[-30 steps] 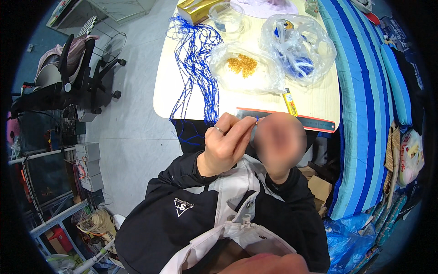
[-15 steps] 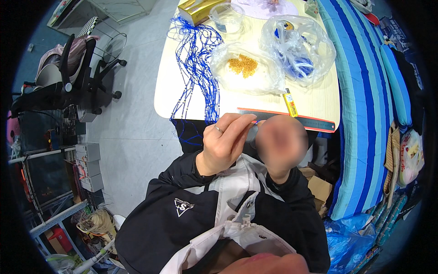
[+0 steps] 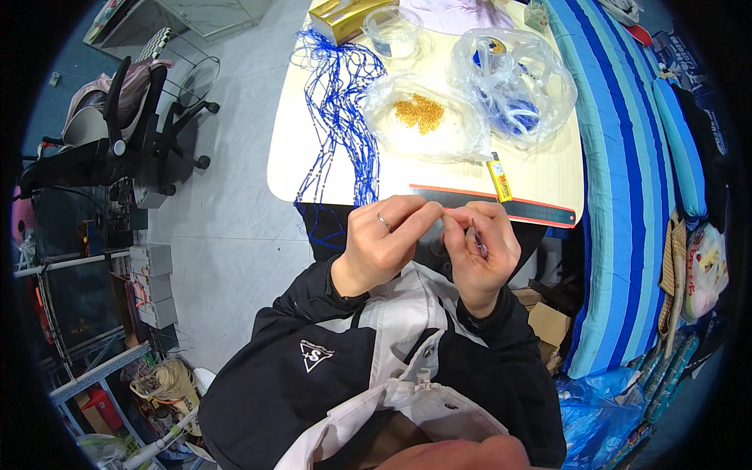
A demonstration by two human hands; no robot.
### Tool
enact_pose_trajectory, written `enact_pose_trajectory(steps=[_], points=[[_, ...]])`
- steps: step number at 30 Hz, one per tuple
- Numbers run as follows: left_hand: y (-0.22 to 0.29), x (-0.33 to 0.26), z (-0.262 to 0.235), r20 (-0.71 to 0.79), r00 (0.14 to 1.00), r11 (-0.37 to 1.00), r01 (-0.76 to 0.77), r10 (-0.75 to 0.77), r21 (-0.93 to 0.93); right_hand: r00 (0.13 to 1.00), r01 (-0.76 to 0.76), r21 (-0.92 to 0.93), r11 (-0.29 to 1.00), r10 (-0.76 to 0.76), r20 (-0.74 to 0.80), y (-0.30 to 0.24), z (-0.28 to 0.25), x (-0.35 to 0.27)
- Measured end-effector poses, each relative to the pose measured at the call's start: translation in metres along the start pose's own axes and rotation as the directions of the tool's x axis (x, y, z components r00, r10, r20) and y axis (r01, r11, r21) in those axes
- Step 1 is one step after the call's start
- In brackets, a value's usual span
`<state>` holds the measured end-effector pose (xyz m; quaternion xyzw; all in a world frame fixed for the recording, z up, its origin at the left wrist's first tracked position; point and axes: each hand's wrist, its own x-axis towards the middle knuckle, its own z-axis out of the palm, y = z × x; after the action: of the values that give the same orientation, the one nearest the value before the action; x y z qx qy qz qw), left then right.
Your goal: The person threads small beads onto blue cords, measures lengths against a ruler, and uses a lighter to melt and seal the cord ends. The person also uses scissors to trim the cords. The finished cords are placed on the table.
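Just off the table's near edge, my left hand and my right hand meet at their fingertips. Thumb and index finger of the left hand are pinched together; whatever sits between them is too small to make out. My right hand is also closed in a pinch, and a small tool with a thin dark tip is tucked in its curled fingers. Left of the hands, a bundle of blue beaded strings lies on the table, its ends hanging over the edge. A clear plastic bag with gold beads lies beyond.
A dark ruler with red edges lies along the table's near edge, beside a yellow small box. Another clear bag holds blue spools. A clear tub and gold box stand farther back. Striped blue bedding borders the right side.
My right hand has moved slightly up and left, its fingertips now against the left hand's. The left hand has shifted a little. Things on the table stay where they were.
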<state>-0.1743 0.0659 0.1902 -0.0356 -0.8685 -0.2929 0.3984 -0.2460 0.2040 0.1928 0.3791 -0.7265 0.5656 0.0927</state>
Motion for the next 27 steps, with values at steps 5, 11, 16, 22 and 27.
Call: enact_pose_trajectory(steps=[5,11,16,22,27], points=[[0.004,-0.003,0.002,0.01,0.996,0.992,0.085,-0.085,-0.097,1.0,-0.01,0.023,1.0,0.01,-0.011,-0.001,0.002,0.0],[0.006,-0.007,0.006,-0.064,0.944,0.921,0.299,-0.324,-0.249,0.995,-0.091,0.066,0.994,0.094,-0.044,-0.001,0.004,-0.004],[0.005,-0.004,0.003,-0.076,0.968,0.955,0.22,-0.239,-0.201,0.994,-0.089,0.062,0.994,0.092,-0.053,-0.001,0.003,-0.004],[0.008,-0.006,0.002,0.008,0.935,0.891,0.34,-0.354,-0.301,0.989,-0.013,-0.046,0.999,0.007,-0.147,-0.001,-0.004,-0.001],[0.006,-0.007,0.009,-0.053,0.923,0.894,0.352,-0.38,-0.279,0.955,-0.295,-0.338,0.894,0.28,-0.093,0.058,-0.048,0.009]])
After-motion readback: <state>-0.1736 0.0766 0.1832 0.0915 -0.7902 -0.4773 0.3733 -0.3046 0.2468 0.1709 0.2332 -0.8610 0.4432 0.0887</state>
